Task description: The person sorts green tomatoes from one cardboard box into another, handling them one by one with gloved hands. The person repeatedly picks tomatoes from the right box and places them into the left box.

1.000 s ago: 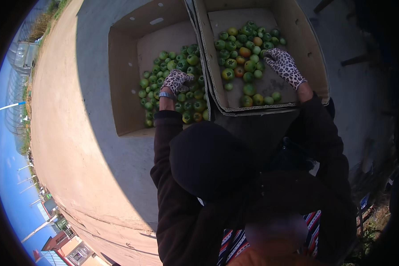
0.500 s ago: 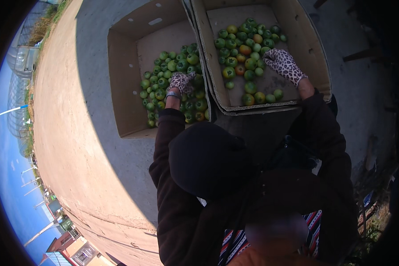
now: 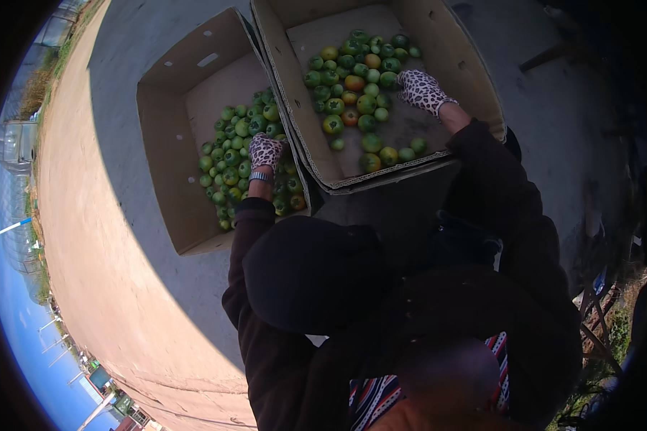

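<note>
My left hand (image 3: 266,151), in a spotted glove with a metal-banded watch (image 3: 261,177) at the wrist, is in the left cardboard box (image 3: 167,169). Its fingers bend down among a heap of mostly green tomatoes (image 3: 231,157), and what they hold, if anything, is hidden. Over the right cardboard box (image 3: 478,86), my right hand (image 3: 423,93) wears a matching glove. Its fingers are curled together beside a dark green tomato (image 3: 388,80) at the right edge of a loose group of green and orange-tinged tomatoes (image 3: 353,83). No held thing shows in it.
The two boxes stand side by side on grey concrete (image 3: 122,108), their walls nearly touching. A dark cap (image 3: 313,276) fills the middle foreground. Sunlit pale ground (image 3: 115,273) lies to the left. Wooden legs (image 3: 546,56) show in shadow at right.
The whole view has shifted, so boxes and hands sit further left. My right hand has drawn slightly away from the tomatoes. My left fingers look more bent, in about the same place.
</note>
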The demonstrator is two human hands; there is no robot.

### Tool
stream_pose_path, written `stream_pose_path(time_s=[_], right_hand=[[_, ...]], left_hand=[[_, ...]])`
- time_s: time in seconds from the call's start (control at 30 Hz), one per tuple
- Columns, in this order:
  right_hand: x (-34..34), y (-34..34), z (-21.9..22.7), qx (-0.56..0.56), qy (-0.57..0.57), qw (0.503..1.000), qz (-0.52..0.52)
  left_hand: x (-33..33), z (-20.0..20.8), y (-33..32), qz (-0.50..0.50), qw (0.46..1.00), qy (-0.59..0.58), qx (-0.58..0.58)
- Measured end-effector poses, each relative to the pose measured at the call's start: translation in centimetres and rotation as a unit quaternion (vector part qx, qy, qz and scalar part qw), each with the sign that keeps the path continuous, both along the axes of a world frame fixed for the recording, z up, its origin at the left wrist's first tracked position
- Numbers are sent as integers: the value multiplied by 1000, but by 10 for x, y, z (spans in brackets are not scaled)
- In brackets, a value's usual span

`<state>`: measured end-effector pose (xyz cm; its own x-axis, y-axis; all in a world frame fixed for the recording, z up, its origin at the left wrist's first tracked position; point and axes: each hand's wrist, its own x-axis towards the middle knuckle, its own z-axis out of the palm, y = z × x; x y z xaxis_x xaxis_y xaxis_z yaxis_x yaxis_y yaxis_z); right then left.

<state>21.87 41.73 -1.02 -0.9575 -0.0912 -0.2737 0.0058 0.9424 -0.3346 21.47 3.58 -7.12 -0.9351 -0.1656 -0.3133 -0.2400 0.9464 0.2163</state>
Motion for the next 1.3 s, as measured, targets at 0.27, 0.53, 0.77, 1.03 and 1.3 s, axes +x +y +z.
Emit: stream_pose_path(time_s=[0.27, 0.53, 0.77, 1.03, 1.3], right_hand=[[-9, -11, -32, 17, -78, 991, 107], [-16, -8, -62, -13, -23, 996, 87], [-16, -15, -25, 14, -51, 998, 28], [3, -82, 79, -265, 185, 946, 33], [29, -170, 114, -203, 343, 890, 219]], left_hand=[[8, 11, -14, 163, 862, -134, 461], [6, 22, -21, 39, 967, -81, 240], [13, 88, -13, 127, 898, 157, 392], [62, 172, 52, 26, 735, 75, 673], [66, 168, 38, 54, 449, 107, 886]])
